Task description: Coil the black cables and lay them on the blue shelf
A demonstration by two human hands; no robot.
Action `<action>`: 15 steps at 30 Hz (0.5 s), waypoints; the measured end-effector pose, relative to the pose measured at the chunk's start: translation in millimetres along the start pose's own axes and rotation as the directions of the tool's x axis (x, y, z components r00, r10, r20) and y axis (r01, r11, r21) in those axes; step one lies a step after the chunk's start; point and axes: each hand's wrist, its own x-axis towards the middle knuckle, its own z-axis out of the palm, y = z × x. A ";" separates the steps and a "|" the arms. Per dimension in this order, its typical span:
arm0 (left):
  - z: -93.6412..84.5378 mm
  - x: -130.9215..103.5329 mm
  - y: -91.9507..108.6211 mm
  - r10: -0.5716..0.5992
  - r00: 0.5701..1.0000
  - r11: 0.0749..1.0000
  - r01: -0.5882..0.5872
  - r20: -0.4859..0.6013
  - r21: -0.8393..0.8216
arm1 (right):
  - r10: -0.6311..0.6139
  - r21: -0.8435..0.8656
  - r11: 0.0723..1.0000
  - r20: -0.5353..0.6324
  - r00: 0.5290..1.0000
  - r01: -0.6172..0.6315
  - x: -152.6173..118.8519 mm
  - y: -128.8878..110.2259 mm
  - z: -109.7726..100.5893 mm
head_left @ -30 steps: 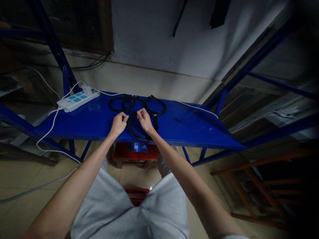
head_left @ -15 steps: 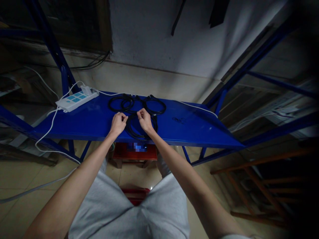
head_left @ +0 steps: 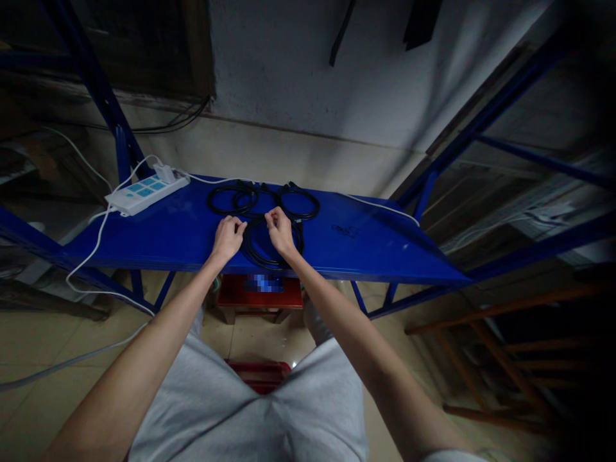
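Beneath the front edge of the surface (head_left: 385,247), a stool (head_left: 283,296) with a pixelated item (head_left: 264,283) on top. At the middle of the front edge, the near coil (head_left: 255,255), black and lying flat. By its left rim, the left hand (head_left: 230,237), fingers curled, thumb nearly meeting forefinger; over its upper part, the right hand (head_left: 280,232), fingertips drawn into a pinch. Hold of either hand: impossible to tell. Along the back edge, the left coil (head_left: 246,187) and right coil (head_left: 294,188); toward the back left corner, the power strip (head_left: 149,194).

Likeliest trouble: loops sliding over the front edge from a tug toward the lap, or springing apart from a loosened pinch. Also possible: snagging the coils behind, from lying so close.

Concealed by the right hand, part of the near coil. Too dark and small to make out: any strand between fingertips, and loose ends among the loops.
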 end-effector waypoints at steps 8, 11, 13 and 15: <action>0.0 0.7 -1.5 0.008 1.000 0.999 -0.009 0.014 0.043 | 0.014 0.001 1.000 -0.009 1.000 -0.014 3.6 6.3 1.8; -1.2 1.1 -1.5 0.009 1.000 0.999 -0.010 0.026 0.049 | 0.068 -0.003 0.998 -0.010 0.998 -0.068 3.7 9.0 4.2; -1.0 1.8 -2.0 0.027 0.999 0.999 -0.028 0.029 0.023 | 0.102 -0.010 0.995 -0.012 0.995 -0.102 6.1 7.7 4.8; 0.1 2.9 -1.8 0.042 0.999 0.999 -0.042 0.027 0.003 | 0.107 -0.032 0.994 -0.020 0.994 -0.107 12.9 2.9 1.0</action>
